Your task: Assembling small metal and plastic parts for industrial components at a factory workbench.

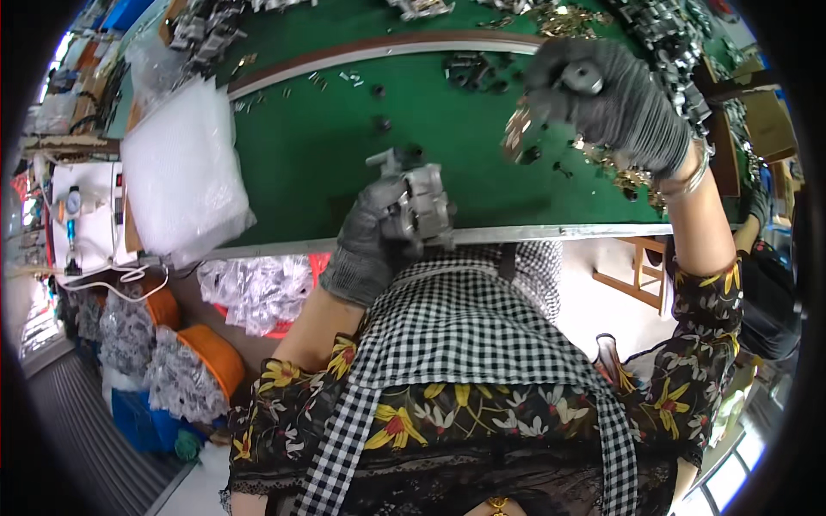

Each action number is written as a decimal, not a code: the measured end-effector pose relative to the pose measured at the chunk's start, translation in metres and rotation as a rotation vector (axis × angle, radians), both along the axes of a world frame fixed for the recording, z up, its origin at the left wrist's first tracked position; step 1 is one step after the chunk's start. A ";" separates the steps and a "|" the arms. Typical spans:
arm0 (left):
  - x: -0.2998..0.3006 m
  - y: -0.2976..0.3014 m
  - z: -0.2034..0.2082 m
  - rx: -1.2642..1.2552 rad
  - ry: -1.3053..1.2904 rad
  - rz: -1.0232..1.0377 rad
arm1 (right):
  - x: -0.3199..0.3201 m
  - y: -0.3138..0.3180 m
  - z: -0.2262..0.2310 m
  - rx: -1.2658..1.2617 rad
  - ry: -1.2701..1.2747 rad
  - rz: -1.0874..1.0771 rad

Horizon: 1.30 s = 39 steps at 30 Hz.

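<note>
My left hand [363, 245], in a dark grey knitted glove, is closed around a silvery cast-metal part [423, 206] over the near edge of the green table. The part has several round stubs, and a dark opening shows at its top. At the far right, my right hand [615, 107], gloved the same way, is raised over the table with its fingers curled. A round grey metal piece with a small centre hole [582, 77] sits in its grip. Flat brass-coloured pieces [516, 131] are beside and below that hand, blurred near the fingers.
Small black parts [475, 72] lie in a heap at the back of the green table [292, 172]. Stacked white foam sheets [182, 172] stand at its left, past a white box with a gauge [86, 211]. Metal castings [662, 52] crowd the right edge. Orange bins [215, 357] hold bagged parts below.
</note>
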State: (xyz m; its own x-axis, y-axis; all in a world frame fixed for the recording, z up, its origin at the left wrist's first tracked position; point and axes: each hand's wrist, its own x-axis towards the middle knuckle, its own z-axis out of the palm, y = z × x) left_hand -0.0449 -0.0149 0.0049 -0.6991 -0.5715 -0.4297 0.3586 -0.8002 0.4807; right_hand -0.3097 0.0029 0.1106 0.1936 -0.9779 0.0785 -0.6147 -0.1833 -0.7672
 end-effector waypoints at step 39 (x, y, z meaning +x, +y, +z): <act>0.035 0.057 -0.026 0.225 -0.358 0.345 | 0.136 -0.027 -0.104 0.220 0.291 0.494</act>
State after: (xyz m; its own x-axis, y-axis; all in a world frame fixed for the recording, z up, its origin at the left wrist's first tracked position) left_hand -0.0104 0.0423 -0.0215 -0.2748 -0.6081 -0.7448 0.4644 -0.7622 0.4510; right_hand -0.1740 -0.0242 0.0068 0.6111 -0.7544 -0.2396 -0.6876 -0.3560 -0.6329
